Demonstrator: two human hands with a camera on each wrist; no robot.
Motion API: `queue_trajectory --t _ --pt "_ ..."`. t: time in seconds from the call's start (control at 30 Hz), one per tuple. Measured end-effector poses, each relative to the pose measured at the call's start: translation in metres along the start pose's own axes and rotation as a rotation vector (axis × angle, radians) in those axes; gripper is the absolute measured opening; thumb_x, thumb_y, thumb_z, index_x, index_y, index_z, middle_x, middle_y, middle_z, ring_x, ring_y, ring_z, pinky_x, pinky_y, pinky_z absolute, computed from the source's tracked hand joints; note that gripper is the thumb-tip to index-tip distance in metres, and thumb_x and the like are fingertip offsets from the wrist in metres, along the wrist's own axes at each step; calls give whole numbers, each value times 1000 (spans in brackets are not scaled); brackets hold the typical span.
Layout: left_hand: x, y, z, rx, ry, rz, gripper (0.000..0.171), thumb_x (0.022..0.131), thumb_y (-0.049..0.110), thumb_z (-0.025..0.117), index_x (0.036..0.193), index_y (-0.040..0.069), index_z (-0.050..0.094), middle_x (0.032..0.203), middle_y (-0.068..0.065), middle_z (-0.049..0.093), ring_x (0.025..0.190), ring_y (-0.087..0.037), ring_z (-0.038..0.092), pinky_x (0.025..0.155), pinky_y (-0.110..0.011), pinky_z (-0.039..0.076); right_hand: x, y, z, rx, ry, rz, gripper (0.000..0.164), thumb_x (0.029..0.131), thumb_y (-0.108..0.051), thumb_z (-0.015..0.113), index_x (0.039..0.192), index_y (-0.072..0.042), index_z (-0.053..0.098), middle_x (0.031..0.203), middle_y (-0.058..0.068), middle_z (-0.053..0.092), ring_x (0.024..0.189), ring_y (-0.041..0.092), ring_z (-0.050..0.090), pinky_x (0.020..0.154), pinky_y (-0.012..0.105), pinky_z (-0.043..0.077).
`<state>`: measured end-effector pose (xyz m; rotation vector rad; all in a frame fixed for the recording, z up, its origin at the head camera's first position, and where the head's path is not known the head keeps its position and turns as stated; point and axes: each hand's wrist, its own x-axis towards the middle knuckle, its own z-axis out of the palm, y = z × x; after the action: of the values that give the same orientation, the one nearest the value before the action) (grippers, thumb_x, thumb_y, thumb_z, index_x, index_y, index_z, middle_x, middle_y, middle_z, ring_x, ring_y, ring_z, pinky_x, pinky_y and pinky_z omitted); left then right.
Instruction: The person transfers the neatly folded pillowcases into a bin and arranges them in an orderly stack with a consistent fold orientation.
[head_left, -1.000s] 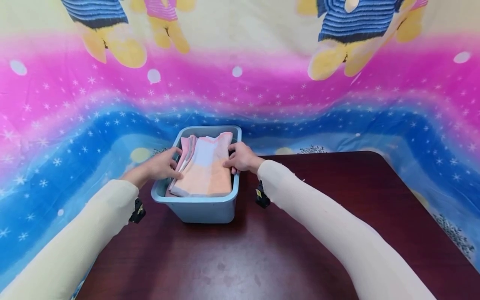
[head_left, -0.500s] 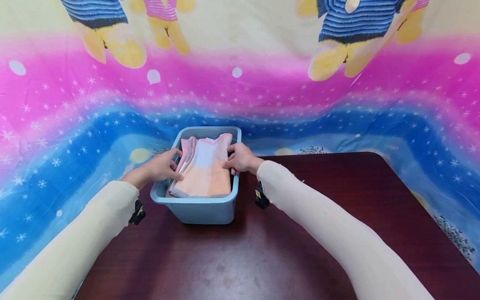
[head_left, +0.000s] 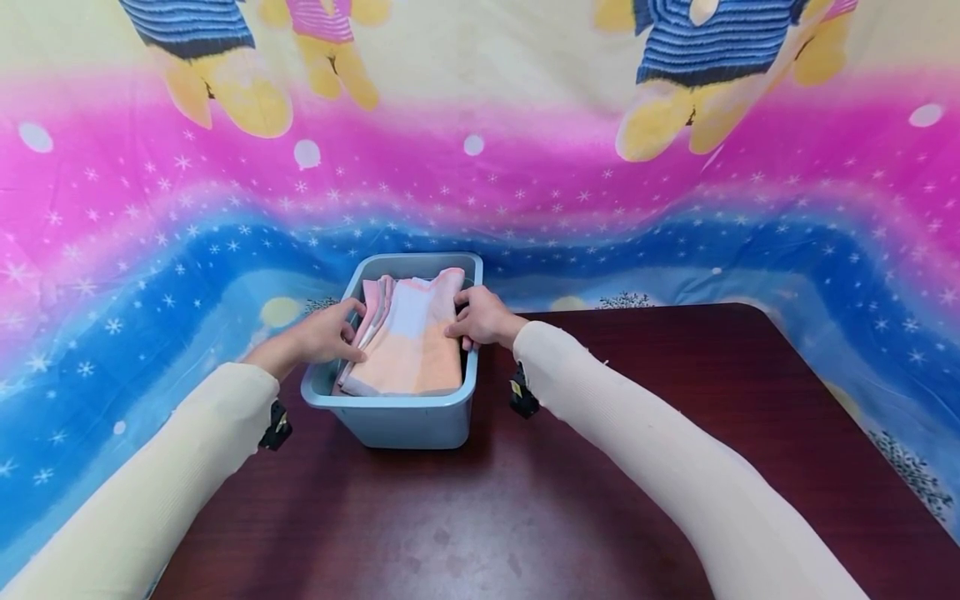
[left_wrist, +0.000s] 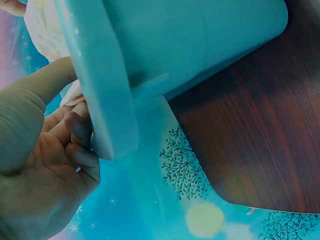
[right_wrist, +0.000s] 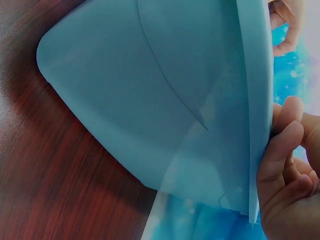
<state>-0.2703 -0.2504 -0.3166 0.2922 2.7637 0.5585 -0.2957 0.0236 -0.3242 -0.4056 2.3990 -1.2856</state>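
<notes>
A folded cloth (head_left: 412, 337) in peach, white and pink lies in a grey-blue plastic tub (head_left: 405, 401), its top layer near rim height. More folded pink and grey edges show along its left side. My left hand (head_left: 326, 332) reaches over the tub's left rim, its thumb on the cloth and its fingers curled at the cloth's side. At the opposite rim, my right hand (head_left: 483, 315) pinches the cloth's right edge between thumb and fingers. The wrist views show the tub's outer walls, with the left-hand fingers (left_wrist: 80, 127) and right-hand fingers (right_wrist: 282, 145) bent at its rim.
The tub stands on a dark red-brown wooden table (head_left: 637, 433), toward its back left. Behind it hangs a colourful printed curtain (head_left: 547, 150) with snowflakes and bears, close to the tub's far side. Both forearms wear pale sleeves (head_left: 630, 417) and small black wrist devices (head_left: 522, 393).
</notes>
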Motion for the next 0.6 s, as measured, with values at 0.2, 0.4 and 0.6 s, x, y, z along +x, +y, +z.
queue_trajectory --t 0.2,0.4,0.6 --pt "-1 0 0 -3 -5 0 70 89 20 78 142 2 36 114 -25 67 96 -30 67 91 -52 57 -1 -1 0 -15 3 -3 60 94 -7 70 148 -1 44 117 20 73 45 8 57 49 23 49" --pt "-1 1 2 3 -2 23 60 90 13 75 138 2 41 105 -18 72 92 -26 69 92 -55 55 -2 -1 0 -30 14 -6 52 96 -14 69 143 -2 52 99 16 73 46 9 54 52 24 51" --pt "-1 3 4 2 8 15 56 91 11 73 138 4 44 100 -14 72 89 -24 68 96 -60 53 -3 0 -1 -33 2 -4 54 98 -18 67 145 -1 49 110 26 70 47 11 53 53 24 51"
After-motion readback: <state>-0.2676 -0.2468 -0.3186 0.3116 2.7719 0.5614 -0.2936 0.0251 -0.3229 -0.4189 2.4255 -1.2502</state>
